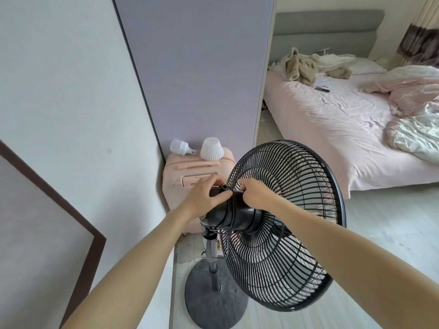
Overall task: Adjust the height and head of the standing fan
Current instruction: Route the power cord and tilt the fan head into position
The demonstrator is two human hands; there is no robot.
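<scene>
Black fan motor housing (234, 213) gripped between both hands' fingers (217, 184).

The pale tiled floor (392, 233) is carrying the standing fan's round dark grey base (213, 295) just ahead of me and a pink hard-shell suitcase (187, 184) in the corner, with a white bulb lamp (179, 147) and a white ribbed shade (211, 149) lying on top. The pink-sheeted bed (332, 129) is holding a crumpled pink quilt (413, 110) and a beige fluffy garment (299, 66).

Home bedroom: unmade bed (332, 129), grey headboard (327, 27), pink suitcase (190, 176).
</scene>
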